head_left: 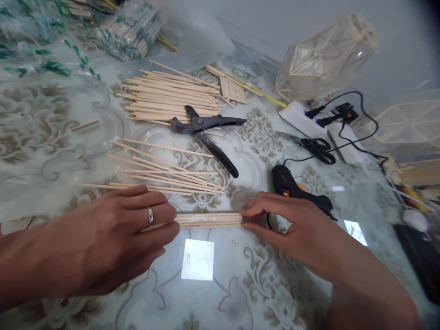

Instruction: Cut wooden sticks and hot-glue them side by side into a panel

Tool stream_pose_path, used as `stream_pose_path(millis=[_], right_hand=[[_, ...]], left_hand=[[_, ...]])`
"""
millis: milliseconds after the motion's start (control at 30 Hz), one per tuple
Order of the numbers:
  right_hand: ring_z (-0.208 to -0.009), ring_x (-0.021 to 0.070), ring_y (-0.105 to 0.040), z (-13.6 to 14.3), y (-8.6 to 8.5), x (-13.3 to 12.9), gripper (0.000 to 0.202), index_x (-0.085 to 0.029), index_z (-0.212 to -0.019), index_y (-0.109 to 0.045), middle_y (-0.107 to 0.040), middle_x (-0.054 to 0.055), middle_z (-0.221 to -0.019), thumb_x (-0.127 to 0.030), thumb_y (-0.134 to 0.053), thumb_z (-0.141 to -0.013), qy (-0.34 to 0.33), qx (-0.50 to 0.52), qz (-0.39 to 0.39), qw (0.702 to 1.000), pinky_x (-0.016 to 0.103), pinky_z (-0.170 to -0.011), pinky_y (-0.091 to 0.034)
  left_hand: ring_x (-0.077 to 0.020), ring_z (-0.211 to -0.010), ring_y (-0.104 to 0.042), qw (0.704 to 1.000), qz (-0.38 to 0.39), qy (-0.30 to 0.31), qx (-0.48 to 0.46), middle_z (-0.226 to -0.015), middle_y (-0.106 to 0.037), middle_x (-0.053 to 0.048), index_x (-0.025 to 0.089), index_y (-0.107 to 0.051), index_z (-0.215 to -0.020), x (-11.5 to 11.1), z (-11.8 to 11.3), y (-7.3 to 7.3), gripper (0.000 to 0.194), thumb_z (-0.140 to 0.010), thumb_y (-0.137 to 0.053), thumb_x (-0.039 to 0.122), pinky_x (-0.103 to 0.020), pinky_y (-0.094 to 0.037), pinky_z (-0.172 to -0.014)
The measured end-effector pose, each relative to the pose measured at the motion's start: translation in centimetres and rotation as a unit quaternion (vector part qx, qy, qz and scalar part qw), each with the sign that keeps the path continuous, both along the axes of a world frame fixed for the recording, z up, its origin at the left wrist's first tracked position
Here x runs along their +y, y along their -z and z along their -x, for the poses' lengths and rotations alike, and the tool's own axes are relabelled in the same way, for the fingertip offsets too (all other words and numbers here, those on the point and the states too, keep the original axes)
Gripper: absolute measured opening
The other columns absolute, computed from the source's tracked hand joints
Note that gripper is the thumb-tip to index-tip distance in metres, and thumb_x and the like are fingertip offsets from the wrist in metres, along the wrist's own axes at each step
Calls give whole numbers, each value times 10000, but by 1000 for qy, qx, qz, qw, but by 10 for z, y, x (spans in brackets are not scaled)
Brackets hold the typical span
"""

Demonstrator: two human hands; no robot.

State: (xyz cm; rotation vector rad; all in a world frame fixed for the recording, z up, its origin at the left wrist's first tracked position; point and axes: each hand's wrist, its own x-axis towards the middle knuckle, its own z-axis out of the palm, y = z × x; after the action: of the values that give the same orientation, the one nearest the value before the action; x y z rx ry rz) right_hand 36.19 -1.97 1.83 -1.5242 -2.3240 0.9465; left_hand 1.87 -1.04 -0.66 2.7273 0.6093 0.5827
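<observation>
Several thin wooden sticks lie side by side as a flat bundle of sticks on the patterned tabletop. My left hand, with a ring on one finger, closes over the bundle's left end and hides it. At the right end, the thumb and fingertips of my right hand pinch the stick ends. Just beyond the bundle, loose sticks lie crossed over one another. A black glue gun rests on its side behind my right hand.
Dark-handled cutters lie against a larger stick pile. Scissors and a white power strip with black cords are at the right. A clear-walled stick frame stands behind them. Plastic-wrapped stick packs sit at the back left.
</observation>
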Motion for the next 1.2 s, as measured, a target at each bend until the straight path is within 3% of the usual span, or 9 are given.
stream_pose_path(millis=[167,400,633,833,1067,1200], right_hand=[[-699,142,-671,-2,1,-1,73,-274,-894,-720,-719,-53,-819,-281,-750,-961,0,-1,2,1000,271,-662,-535],[-680,139,-673,3,-2,2,90,-268,-874,-717,-718,-53,-801,-281,-729,-962,-7,1,-4,1000,276,-649,-529],[-694,153,-684,3,-3,2,100,-263,-868,-718,-728,-36,-808,-302,-720,-960,1,-2,2,1000,289,-654,-536],[-698,158,-689,4,-2,2,97,-254,-878,-724,-728,-23,-810,-306,-720,-960,-5,-6,3,1000,289,-655,-544],[-676,161,-684,6,-4,2,105,-249,-856,-709,-724,-18,-793,-282,-707,-956,-12,-10,-9,1000,289,-641,-550],[-674,164,-683,6,-4,2,113,-249,-855,-708,-721,-15,-792,-279,-702,-963,-14,-11,-12,1000,292,-633,-548]], left_hand=[[-240,-1055,-718,999,32,25,-17,-1176,-777,-63,175,-611,-1383,5,6,-1,318,-1079,-516,181,-420,-554,-907],[-237,-964,-707,997,59,49,-11,-1082,-765,-57,195,-670,-1270,6,9,-2,246,-1065,-538,163,-441,-550,-853],[-238,-991,-681,999,30,25,-16,-1054,-740,-47,198,-693,-1143,5,5,-2,207,-1086,-500,151,-431,-515,-862],[-243,-1153,-669,997,-31,41,49,-1147,-765,9,233,-730,-1056,0,3,-1,287,-1123,-455,187,-466,-470,-1045],[-242,-1116,-690,998,-23,49,42,-1195,-786,5,219,-715,-994,0,0,1,270,-1103,-480,144,-454,-504,-965],[-250,-1080,-700,998,-19,51,27,-1157,-793,-27,197,-711,-1074,2,0,-1,302,-1105,-421,118,-453,-512,-930]])
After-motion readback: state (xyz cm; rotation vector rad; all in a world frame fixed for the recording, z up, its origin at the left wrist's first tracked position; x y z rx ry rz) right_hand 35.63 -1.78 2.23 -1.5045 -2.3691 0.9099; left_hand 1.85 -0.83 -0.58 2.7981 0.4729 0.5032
